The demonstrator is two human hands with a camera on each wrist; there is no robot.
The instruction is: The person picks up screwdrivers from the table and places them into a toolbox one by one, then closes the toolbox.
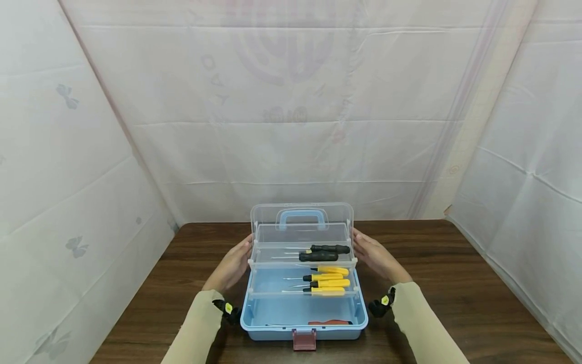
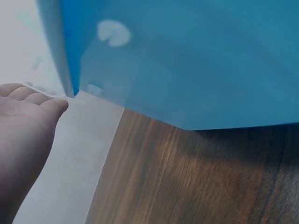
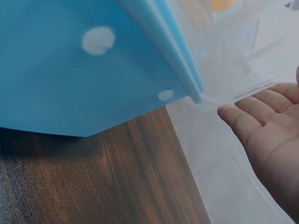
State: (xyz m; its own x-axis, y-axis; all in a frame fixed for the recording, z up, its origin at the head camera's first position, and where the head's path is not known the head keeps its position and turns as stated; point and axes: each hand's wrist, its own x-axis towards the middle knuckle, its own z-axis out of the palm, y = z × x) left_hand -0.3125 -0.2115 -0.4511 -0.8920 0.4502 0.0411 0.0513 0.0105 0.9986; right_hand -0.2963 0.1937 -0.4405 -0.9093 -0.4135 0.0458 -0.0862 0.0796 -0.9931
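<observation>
A blue toolbox [image 1: 268, 333] with its clear lid [image 1: 268, 215] raised stands in front of me in the head view. Two black-handled screwdrivers [image 1: 318, 257] lie in its upper clear tray, and several yellow-handled tools [image 1: 328, 283] lie in the tray below. On the box floor is a red-handled tool [image 1: 329, 322], partly hidden by the front rim. My left hand [image 1: 233, 265] has its fingers extended along the lid's left side. The right hand [image 1: 376, 258] mirrors it on the right. Both wrist views show straight fingers [image 3: 245, 122] at the lid's edge.
The toolbox rests on a dark wooden table [image 1: 436, 283]. White sheeting [image 1: 291, 151] rises behind the table, with more on both sides. A maroon latch [image 1: 304, 339] hangs at the box front, and a light blue handle [image 1: 302, 215] is on the lid.
</observation>
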